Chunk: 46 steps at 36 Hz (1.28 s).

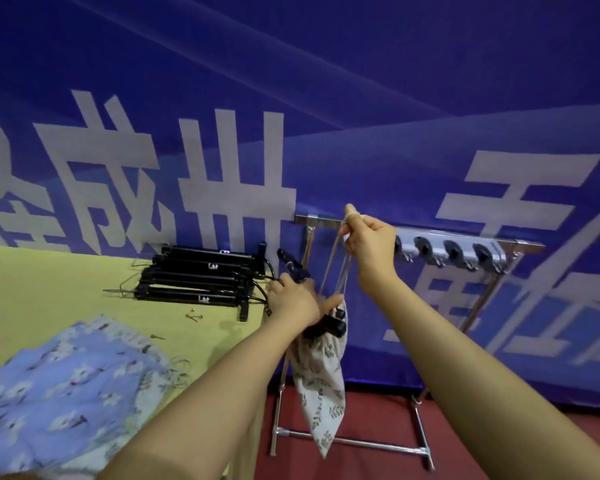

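A cream cloth bag with a leaf print (321, 386) hangs in the air in front of the metal rack (520, 245). My right hand (369, 242) pinches the bag's thin drawstrings (329, 268) and holds them up near the rack's top bar. My left hand (297, 301) grips the bag's mouth, where a black object (329, 327) sticks out. How much of that object sits inside the bag is hidden.
A yellow table (49, 289) at the left carries a stack of black folded hangers (196, 275) with wire hooks, a blue floral cloth (63, 382) and small clips. The rack holds a grey rail with round clamps (454, 252). Behind stands a blue banner wall; below is red floor.
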Each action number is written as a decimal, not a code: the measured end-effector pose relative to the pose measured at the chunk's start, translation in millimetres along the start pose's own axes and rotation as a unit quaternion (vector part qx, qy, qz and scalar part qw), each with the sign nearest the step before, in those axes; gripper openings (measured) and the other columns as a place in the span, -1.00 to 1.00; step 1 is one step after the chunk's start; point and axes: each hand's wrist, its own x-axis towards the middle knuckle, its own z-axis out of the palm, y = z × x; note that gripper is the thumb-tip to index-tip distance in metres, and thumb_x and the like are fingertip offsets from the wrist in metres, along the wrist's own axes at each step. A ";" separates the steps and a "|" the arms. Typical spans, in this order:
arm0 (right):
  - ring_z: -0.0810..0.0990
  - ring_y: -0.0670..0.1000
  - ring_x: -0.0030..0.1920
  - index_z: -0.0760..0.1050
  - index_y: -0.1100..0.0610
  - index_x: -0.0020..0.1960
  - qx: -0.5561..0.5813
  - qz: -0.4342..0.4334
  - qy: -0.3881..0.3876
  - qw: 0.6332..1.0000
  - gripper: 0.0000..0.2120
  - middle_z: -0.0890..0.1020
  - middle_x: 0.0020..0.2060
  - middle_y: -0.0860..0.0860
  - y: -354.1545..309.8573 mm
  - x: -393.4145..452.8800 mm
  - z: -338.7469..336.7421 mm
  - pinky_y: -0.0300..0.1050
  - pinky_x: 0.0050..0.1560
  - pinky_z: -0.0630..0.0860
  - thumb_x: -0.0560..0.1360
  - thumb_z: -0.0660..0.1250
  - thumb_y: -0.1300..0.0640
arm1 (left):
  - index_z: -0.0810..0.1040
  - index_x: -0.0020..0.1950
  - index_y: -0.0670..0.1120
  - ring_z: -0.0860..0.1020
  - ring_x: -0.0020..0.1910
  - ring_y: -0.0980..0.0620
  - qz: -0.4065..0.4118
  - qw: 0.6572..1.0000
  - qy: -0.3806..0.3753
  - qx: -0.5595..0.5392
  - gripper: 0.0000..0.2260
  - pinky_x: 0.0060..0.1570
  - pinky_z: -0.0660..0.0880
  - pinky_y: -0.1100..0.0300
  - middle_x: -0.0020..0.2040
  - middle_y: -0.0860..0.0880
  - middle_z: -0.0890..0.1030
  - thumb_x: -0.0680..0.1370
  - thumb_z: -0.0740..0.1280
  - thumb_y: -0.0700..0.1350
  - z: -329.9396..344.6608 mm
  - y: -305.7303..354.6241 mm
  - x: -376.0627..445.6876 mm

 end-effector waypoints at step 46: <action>0.61 0.12 -0.22 0.50 0.10 -0.01 -0.331 0.099 -0.034 0.938 -0.80 0.59 -0.28 0.06 191.9 143.0 -130.8 0.17 -0.17 0.56 0.63 0.15 0.03 | 0.56 -0.21 -0.06 0.63 -0.21 -0.15 0.019 0.943 0.108 -0.314 -0.75 -0.16 0.58 -0.05 -0.23 -0.10 0.65 0.59 0.21 -0.01 77.6 151.5 182.6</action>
